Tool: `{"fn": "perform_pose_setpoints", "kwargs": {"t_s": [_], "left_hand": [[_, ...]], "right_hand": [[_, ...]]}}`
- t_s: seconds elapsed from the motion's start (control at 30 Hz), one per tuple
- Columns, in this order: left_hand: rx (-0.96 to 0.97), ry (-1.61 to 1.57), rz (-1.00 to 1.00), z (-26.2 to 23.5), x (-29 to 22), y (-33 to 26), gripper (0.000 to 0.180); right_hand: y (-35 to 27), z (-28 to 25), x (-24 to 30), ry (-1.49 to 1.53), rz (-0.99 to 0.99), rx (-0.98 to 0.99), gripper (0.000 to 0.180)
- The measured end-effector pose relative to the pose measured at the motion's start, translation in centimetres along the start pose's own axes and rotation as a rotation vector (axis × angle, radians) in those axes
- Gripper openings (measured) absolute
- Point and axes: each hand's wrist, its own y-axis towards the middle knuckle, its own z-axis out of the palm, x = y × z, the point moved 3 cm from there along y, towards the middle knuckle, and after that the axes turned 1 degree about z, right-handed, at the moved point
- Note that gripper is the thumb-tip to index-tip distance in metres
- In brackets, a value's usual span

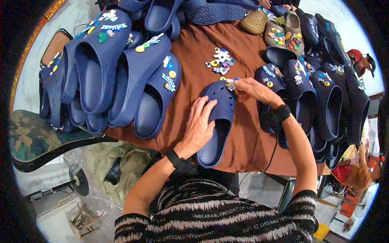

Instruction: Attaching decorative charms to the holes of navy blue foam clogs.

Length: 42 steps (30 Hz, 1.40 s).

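A navy blue clog with holes in its toe lies on the brown cloth in front of me, toe pointing away. My left hand grips its left side, fingers over the upper and thumb at the foot opening. At the right of the toe, my right hand pinches a small whitish shoe charm against the holes. One yellow charm sits by the toe's tip. Just beyond, a loose pile of colourful charms rests on the cloth.
Navy clogs with charms are stacked at the left. More dark clogs crowd the right side, near my right forearm. Tan clogs stand at the far right. The brown cloth covers the table, and another person's hand shows at its far edge.
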Motion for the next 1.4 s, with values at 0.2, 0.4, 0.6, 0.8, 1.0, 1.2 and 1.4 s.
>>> {"fn": "perform_pose_setpoints", "kwargs": {"t_s": [0.2, 0.4, 0.6, 0.8, 1.0, 1.2, 1.4], "left_hand": [[-0.001, 0.007, -0.011, -0.1, 0.2, -0.2, 0.066], [0.010, 0.023, -0.005, 0.0, 0.2, -0.3, 0.068], [0.012, 0.024, -0.002, 0.1, -0.2, 0.0, 0.067], [0.006, 0.035, -0.004, -0.3, 0.2, 0.4, 0.066], [-0.014, 0.041, 0.014, -0.3, -0.3, -0.2, 0.066], [0.005, 0.013, -0.025, 0.5, -0.1, -0.8, 0.067], [-0.019, 0.032, 0.019, 0.2, -0.3, -0.1, 0.061]], "right_hand": [[0.2, 0.1, 0.2, -0.335, 0.266, -0.031, 0.045], [0.2, 0.5, 2.1, -0.603, -0.332, -0.306, 0.035], [0.2, -1.2, -0.5, 0.113, 0.152, -0.207, 0.027], [0.4, 2.3, 0.0, 0.116, 0.255, -0.269, 0.031], [-0.4, 2.8, 0.0, 0.000, 0.162, -0.225, 0.045], [-0.4, 3.0, -1.5, 0.019, 0.287, -0.138, 0.058], [-0.4, 1.5, -2.9, 0.084, 0.547, -0.103, 0.063]]}}
